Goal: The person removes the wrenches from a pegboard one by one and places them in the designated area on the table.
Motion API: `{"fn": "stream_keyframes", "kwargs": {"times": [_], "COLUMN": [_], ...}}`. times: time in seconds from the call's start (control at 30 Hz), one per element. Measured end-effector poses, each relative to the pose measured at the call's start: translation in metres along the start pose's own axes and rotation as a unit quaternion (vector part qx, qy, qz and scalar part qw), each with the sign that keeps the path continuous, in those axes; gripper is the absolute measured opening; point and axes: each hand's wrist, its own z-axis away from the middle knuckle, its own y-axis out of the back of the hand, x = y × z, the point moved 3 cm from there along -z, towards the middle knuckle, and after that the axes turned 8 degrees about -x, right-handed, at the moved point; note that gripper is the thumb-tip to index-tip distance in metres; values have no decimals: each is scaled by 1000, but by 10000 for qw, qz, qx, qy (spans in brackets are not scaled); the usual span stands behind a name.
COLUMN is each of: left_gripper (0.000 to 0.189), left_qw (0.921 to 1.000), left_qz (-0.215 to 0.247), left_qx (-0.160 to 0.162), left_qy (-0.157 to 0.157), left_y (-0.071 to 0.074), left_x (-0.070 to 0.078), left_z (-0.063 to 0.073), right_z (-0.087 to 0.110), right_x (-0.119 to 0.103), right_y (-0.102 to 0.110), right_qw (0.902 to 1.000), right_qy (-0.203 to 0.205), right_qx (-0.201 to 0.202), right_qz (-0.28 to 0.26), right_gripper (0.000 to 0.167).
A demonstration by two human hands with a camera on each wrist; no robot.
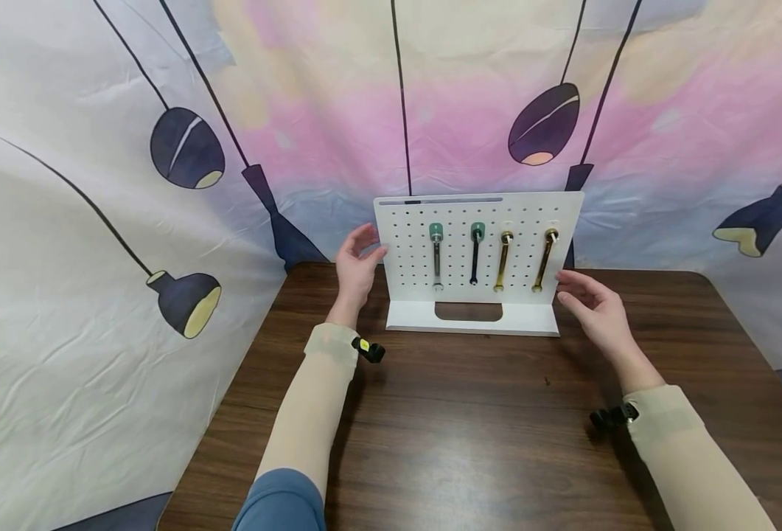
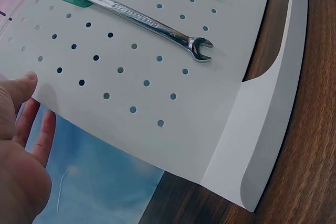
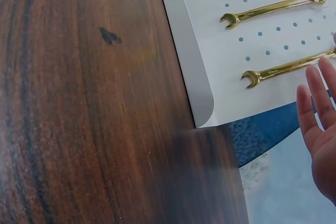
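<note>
A white pegboard stand [image 1: 457, 258] is upright on the table with wrenches hanging on it in a row. From left to right hang a silver wrench [image 1: 437, 265], a dark purple wrench [image 1: 475, 262], a gold wrench [image 1: 502, 265] and another gold wrench [image 1: 544, 264]. Beside the board's left edge is my left hand [image 1: 356, 271], its thumb over the edge in the left wrist view and its fingers spread below it. My right hand [image 1: 598, 311] is at the right edge, fingers loosely extended near the outer gold wrench [image 3: 286, 68]. Whether either hand touches the board, I cannot tell.
Brown wood-grain table [image 1: 457, 413] lies under the stand and both arms. A printed cloth [image 1: 337, 96] with lamp drawings hangs close behind the board and along the left side. The stand's base has a cut-out slot [image 1: 468, 303].
</note>
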Motion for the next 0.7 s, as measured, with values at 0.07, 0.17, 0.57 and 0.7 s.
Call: {"fn": "stream_keyframes", "kwargs": {"times": [0.07, 0.17, 0.57, 0.7], "left_gripper": [53, 51, 40, 36], "left_qw": [9999, 9996, 9988, 9988], "left_qz": [-68, -174, -264, -215], "left_qx": [20, 33, 95, 170], "left_qy": [92, 209, 413, 418], "left_y": [-1, -1, -3, -2], "left_x": [-1, -3, -4, -4], "left_z": [0, -1, -7, -9], "right_z": [-1, -2, -2, -4], "right_x": [-1, -2, 0, 1], "right_y": [-1, -2, -2, -3], "right_qw": [10000, 10000, 9999, 9999], "right_qy": [20, 45, -8, -2], "right_qx": [-29, -43, -70, -115], "right_qz": [-18, -63, -86, -104], "right_gripper": [42, 41, 39, 39]}}
